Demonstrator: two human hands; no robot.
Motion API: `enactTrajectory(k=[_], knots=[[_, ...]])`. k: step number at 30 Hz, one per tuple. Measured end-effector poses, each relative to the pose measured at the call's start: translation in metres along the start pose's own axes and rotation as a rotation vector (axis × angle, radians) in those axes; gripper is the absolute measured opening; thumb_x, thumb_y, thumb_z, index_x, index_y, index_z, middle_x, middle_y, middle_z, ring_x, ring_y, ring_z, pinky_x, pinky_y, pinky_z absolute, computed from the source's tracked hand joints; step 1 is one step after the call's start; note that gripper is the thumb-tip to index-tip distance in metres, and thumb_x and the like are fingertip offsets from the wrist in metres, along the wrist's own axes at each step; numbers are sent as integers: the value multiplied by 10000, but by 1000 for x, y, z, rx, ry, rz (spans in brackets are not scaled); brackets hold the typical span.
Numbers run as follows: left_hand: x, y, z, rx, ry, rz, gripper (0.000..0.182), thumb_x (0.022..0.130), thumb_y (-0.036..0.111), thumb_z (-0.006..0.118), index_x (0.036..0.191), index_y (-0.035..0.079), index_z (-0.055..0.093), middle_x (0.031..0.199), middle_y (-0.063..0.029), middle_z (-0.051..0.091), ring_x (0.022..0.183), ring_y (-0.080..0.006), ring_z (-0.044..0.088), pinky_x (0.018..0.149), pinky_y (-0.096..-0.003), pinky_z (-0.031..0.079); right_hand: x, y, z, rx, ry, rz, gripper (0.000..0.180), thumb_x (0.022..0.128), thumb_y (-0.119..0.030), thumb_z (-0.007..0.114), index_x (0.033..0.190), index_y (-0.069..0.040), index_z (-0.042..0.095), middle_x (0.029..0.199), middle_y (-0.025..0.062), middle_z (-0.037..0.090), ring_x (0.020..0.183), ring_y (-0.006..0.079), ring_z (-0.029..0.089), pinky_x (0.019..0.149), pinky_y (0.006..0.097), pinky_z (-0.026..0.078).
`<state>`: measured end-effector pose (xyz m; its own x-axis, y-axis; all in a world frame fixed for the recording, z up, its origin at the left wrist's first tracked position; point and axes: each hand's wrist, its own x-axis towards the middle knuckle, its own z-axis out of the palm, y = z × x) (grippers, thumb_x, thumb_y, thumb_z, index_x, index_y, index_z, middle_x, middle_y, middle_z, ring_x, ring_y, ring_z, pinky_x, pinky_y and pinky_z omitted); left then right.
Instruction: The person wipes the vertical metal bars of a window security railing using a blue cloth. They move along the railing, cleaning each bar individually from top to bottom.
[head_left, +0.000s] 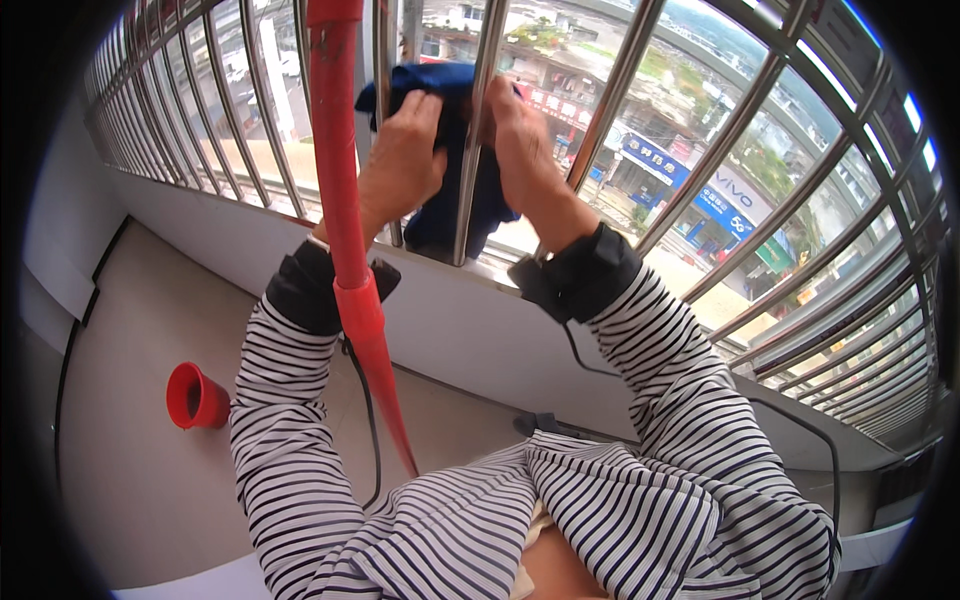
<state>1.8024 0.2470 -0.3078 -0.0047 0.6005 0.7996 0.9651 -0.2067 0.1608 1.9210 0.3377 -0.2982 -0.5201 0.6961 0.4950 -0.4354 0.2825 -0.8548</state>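
A dark blue cloth (439, 225) hangs at the metal window bars, with an upright stainless steel bar (471, 172) crossing in front of it. My left hand (409, 150) grips the cloth's upper left part, its fingers bent. On the other side of that bar, my right hand (525, 142) holds the cloth near its upper right edge; its fingertips are blurred and partly hidden. Both wrists wear black bands. Close to the camera, a red pole (337, 157) passes in front of my left forearm and slants down to the floor.
A red bucket (196, 395) stands on the tiled floor at left. Below the bars runs a low white wall (442, 322) with a ledge. Black cables (371, 420) hang by my arms. A dark object (536, 424) lies at the wall's foot. Outside are a street and shopfronts.
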Motion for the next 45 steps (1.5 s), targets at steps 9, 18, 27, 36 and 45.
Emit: enactTrajectory(k=[9, 18, 27, 36, 45], knots=[[-48, -23, -59, -986, -48, -465, 422, 968, 142, 481, 1379, 53, 443, 1295, -141, 560, 1025, -242, 653, 872, -299, 514, -40, 25, -15, 129, 0, -37, 484, 1015, -447, 385, 1037, -2, 574, 937, 39, 556, 869, 117, 483, 800, 266, 383], [-161, 108, -140, -782, 594, -271, 496, 969, 213, 440, 1412, 0, 375, 1316, -166, 533, 1046, -239, 610, 902, -338, 476, -55, 20, -11, 230, 85, -260, 321, 1013, -325, 472, 1017, -13, 546, 851, -35, 512, 786, 49, 432, 714, 197, 385], [-113, 175, -7, -1054, 411, -443, 557, 972, 229, 486, 1465, 54, 296, 1432, -185, 401, 1233, -277, 504, 966, -371, 437, -7, -24, -12, -64, 223, -500, 553, 1006, -479, 361, 1127, 38, 514, 959, 132, 590, 874, 254, 546, 809, 343, 429], [-64, 120, 81, -1149, 372, -639, 604, 1014, 387, 428, 1451, -4, 281, 1372, -108, 442, 1263, -194, 456, 1054, -289, 358, -64, 19, -32, 26, 3, -131, 497, 1005, -440, 394, 1133, 30, 497, 899, 148, 580, 823, 236, 524, 775, 323, 443], [-12, 87, 82, -1473, 370, -622, 565, 978, 523, 425, 1256, 40, 516, 1148, -52, 582, 1025, -138, 553, 936, -300, 433, -137, -14, -87, -31, -281, -341, 403, 1025, -257, 379, 1230, 50, 541, 1222, 177, 584, 1068, 220, 589, 865, 297, 483]])
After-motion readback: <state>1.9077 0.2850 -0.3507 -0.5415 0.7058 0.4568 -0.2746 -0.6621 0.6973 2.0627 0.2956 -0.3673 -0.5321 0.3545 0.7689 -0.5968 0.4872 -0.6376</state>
